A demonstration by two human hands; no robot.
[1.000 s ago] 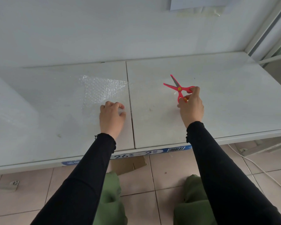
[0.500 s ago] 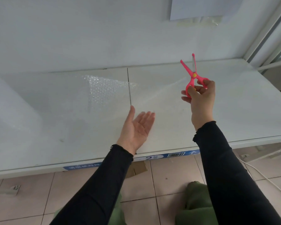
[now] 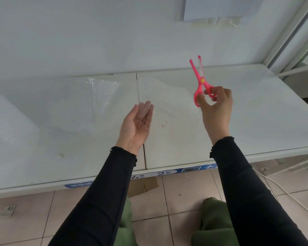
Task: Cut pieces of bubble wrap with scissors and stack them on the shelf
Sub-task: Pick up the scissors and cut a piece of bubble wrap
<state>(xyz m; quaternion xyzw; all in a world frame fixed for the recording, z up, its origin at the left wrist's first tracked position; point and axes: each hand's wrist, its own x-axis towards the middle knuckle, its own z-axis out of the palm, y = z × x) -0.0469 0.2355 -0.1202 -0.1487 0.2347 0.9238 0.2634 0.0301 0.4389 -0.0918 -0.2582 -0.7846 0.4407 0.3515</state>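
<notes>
**A:** Where is the bubble wrap (image 3: 103, 98)?

**B:** It lies spread on the white shelf (image 3: 256, 107), mostly on the left panel. It is a clear sheet whose bubbles catch the light toward the back. Its right part crosses the seam (image 3: 138, 89) between the two panels and reaches toward the right hand (image 3: 217, 112).

**A:** And the left hand (image 3: 136, 125)?

**B:** It is held palm up above the shelf, over the seam, with the thumb out to the left. Its fingers (image 3: 143, 112) are straight and relaxed and close round nothing. The fingertips look hazy, as though seen through the edge of the wrap passing over them. Whether the sheet rests on them I cannot tell.

**A:** The scissors (image 3: 200, 80)?

**B:** They are pink, held upright by the right hand above the right panel, off the surface. The fingers and thumb of that hand are curled into the handle loops. The blades point up toward the wall (image 3: 78, 32) and stand slightly apart above a yellow pivot.

**A:** Do the blades touch the wrap?

**B:** I cannot tell; the sheet is too faint there.

**A:** What else is there?

**B:** Black sleeves (image 3: 110, 183) cover both forearms to the wrists. A blue label strip (image 3: 167, 173) with a barcode runs along the shelf's front edge. A sheet of paper (image 3: 220, 8) is taped to the wall above. Below is a tiled floor (image 3: 185, 192), with a white cable (image 3: 281, 189) lying at the right and green trousers (image 3: 215, 221) at the bottom.
</notes>
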